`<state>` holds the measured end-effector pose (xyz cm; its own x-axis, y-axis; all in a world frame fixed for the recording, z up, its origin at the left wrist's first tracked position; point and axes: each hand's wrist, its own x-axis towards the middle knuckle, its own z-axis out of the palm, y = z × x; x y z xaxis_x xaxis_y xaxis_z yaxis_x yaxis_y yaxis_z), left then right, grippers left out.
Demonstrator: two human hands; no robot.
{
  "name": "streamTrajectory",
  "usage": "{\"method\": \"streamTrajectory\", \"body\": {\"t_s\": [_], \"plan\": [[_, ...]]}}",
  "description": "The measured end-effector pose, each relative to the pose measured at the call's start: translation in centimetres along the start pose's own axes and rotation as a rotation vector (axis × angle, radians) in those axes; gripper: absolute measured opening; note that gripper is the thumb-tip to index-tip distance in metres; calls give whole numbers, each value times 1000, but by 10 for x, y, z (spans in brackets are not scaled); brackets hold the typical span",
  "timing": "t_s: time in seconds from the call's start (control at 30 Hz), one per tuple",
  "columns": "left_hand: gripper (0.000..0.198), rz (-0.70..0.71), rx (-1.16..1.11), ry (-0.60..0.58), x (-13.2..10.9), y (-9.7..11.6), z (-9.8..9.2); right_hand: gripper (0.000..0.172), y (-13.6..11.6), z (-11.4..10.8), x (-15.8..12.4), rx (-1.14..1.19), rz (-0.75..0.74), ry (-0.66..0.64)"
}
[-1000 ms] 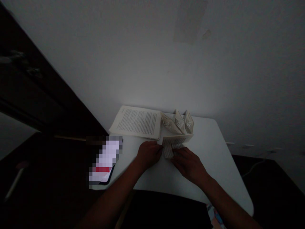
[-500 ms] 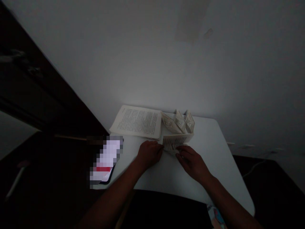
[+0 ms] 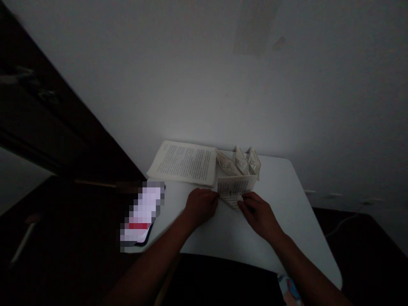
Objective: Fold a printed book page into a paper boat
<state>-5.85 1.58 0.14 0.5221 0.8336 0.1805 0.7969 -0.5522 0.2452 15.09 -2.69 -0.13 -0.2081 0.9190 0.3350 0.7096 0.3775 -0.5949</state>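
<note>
Between my hands is a folded sheet of printed paper [image 3: 234,187], its upper flap standing up and its lower part slanting toward me. My left hand [image 3: 201,205] pinches the sheet's left corner, fingers closed. On the right side my right hand [image 3: 258,211] has thumb and fingers closed on the paper's lower right edge. Just behind the sheet stand three folded paper boats [image 3: 228,165], made from similar printed pages. The sheet partly covers their lower edges.
A stack of loose printed pages [image 3: 186,163] lies at the table's back left. A phone [image 3: 143,216], its screen blurred out, rests at the left edge of the white table [image 3: 223,238]. Behind it rises a wall [image 3: 204,85]; a dark door frame [image 3: 73,102] is on the left.
My right hand has shifted slightly, its fingers drawing in on the paper's right edge. The upright flap stands a little taller and more open to view. My left hand has stayed in place.
</note>
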Motion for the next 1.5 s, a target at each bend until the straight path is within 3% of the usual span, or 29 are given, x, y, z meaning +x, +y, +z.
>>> {"method": "streamTrajectory", "body": {"t_s": [0.3,0.5,0.67,1.3,1.5], "plan": [[21,-18,-10,43,-3,5,5,31,2,3,4,-7,65,19],[18,149,-65,113,-20,33,8,32,9,8,3,-44,82,63],[31,148,-82,126,-33,52,15,28,10,10,4,-53,108,88],[54,5,-14,104,-39,49,18,22,10,9,10,-57,209,89],[55,-25,29,114,-41,50,18,26,5,6,14,-123,271,15]]}}
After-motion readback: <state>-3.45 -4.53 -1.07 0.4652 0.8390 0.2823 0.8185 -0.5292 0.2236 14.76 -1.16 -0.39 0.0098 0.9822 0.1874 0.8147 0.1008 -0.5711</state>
